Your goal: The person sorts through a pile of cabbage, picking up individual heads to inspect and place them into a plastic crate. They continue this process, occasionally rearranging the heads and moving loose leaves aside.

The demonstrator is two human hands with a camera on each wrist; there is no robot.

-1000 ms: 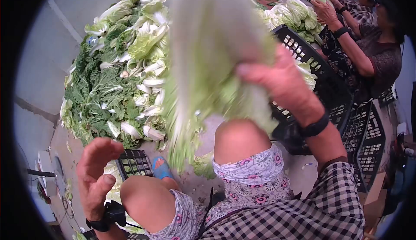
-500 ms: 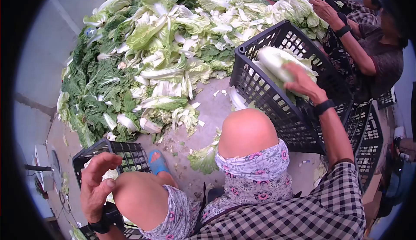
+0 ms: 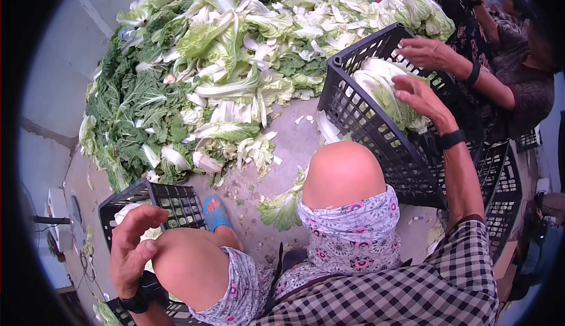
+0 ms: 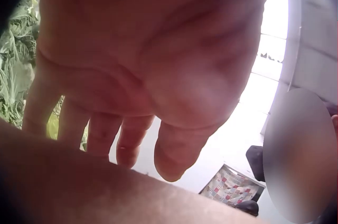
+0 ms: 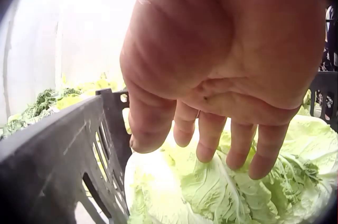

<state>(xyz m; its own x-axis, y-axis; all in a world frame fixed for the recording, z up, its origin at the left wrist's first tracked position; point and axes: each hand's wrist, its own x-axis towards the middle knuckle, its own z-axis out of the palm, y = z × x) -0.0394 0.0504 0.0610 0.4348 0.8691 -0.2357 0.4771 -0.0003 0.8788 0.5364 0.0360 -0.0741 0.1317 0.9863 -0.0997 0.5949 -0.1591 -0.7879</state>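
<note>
My right hand point(image 3: 421, 97) hovers at a Chinese cabbage point(image 3: 385, 87) lying in a black plastic crate point(image 3: 376, 152), its fingers relaxed and bent only slightly. Seen from the right wrist, that hand point(image 5: 222, 60) has its palm showing and its fingertips spread just over the pale green leaves point(image 5: 222, 187), beside the crate wall point(image 5: 58, 145). My left hand point(image 3: 132, 249) is raised next to the left knee with nothing in it. In the left wrist view the left hand point(image 4: 148, 55) shows a bare palm and loosely extended fingers.
A big heap of cabbage leaves point(image 3: 223, 67) covers the floor ahead. Another person's hand point(image 3: 432, 53) reaches over the crate from the right. A smaller black crate point(image 3: 176, 202) stands near the left knee, and more black crates point(image 3: 500, 190) stand at the right.
My right hand has carried a cabbage from in front of me rightward into the crate, then let go and lifted slightly. The other person's hand has moved over the crate. My left hand has hardly moved.
</note>
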